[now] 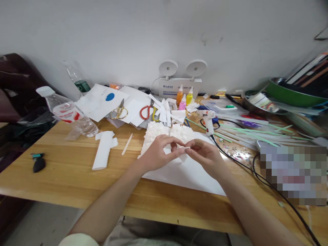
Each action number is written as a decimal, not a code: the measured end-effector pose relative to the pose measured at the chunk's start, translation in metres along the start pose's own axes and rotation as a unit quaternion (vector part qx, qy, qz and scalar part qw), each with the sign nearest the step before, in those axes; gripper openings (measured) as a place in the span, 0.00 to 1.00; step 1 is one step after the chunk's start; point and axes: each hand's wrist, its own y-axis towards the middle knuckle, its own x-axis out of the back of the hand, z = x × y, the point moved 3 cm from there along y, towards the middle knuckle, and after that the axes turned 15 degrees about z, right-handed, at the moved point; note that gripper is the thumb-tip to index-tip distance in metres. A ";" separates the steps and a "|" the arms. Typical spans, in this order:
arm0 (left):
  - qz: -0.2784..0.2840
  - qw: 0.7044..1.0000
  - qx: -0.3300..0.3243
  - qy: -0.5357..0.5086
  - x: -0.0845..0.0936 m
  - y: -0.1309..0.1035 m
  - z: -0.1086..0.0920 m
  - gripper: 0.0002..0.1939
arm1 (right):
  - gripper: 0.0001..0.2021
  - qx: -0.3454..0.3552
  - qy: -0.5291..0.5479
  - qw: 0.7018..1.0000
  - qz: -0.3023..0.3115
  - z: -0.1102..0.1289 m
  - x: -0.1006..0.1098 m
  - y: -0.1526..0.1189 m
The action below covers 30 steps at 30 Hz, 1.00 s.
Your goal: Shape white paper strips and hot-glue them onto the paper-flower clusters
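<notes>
My left hand (161,152) and my right hand (203,153) meet over a white sheet (202,177) on the wooden table. Between their fingertips they pinch a small piece of white paper (182,156), partly hidden by the fingers. Just behind the hands lies a bumpy white paper piece (156,130) with ragged edges, its front part covered by my left hand. A white glue gun (209,123) stands behind my right hand, its black cord running toward the front right.
On the left are a water bottle (70,114), a white paper shape (104,150) and a pointed stick (127,144). Gold scissors (119,111), paint bottles (189,96) and paper strips (164,109) lie at the back. Straws (256,134) and a green pan (294,94) are right.
</notes>
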 end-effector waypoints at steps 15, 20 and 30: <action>0.034 0.993 0.041 -0.106 0.000 -0.002 0.002 0.11 | 0.06 -0.010 0.001 1.000 -0.007 -0.003 0.000 0.001; 0.015 0.996 0.033 -0.077 0.001 -0.002 0.002 0.09 | 0.07 -0.022 0.021 1.000 0.001 -0.008 0.000 0.002; -0.027 0.999 0.025 -0.041 0.009 -0.005 0.001 0.05 | 0.07 -0.016 -0.002 1.000 0.006 -0.007 0.000 0.001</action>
